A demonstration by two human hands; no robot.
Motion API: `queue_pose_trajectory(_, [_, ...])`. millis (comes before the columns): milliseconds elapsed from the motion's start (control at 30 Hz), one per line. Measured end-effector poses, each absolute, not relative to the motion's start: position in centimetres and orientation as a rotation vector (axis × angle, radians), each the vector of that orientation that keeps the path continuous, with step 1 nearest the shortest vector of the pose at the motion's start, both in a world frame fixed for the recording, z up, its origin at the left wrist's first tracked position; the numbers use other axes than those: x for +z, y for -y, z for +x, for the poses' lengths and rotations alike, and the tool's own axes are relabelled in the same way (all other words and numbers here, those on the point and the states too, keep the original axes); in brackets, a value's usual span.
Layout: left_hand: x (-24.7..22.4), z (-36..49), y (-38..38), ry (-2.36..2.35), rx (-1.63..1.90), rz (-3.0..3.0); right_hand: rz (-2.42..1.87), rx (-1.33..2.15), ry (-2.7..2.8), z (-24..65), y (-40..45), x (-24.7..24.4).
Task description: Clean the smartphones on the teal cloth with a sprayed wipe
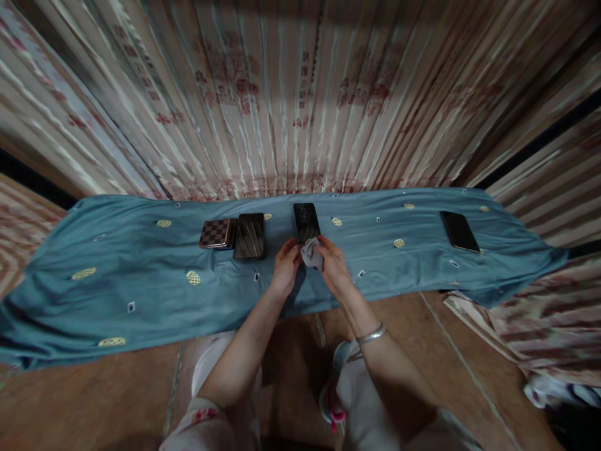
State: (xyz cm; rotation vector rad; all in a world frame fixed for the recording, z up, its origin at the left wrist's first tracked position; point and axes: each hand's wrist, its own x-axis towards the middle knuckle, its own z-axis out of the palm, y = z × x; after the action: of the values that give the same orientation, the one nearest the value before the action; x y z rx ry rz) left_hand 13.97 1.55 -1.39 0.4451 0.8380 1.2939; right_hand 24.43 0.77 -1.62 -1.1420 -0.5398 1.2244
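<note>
A black phone-like device (pixel 306 220) lies at the middle of the blue cloth-covered surface, its near end by my hands. My right hand (pixel 332 258) is closed on a small grey cloth (pixel 312 254), bunched over the device's near edge. My left hand (pixel 287 262) is closed at the device's near left corner, its fingertips beside the grey cloth; what they pinch, if anything, is too small to make out. Left of my hands lies a dark tablet-like device (pixel 250 236), next to a brown checkered wallet-like item (pixel 216 233).
The blue patterned cloth (pixel 141 263) covers a long narrow surface. Another black device (pixel 459 231) lies far to the right. Pleated patterned curtains (pixel 282 94) hang behind and at both sides. Below are a brown tiled floor (pixel 422 332), my legs and a shoe (pixel 331 401).
</note>
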Motion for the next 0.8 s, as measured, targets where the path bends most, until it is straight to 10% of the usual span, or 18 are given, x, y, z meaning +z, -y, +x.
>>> queue_pose_trajectory(800, [-0.7, 9.8, 1.4, -0.840, 1.232, 0.504, -1.161, 0.794, 1.589, 21.3, 3.5, 1.0])
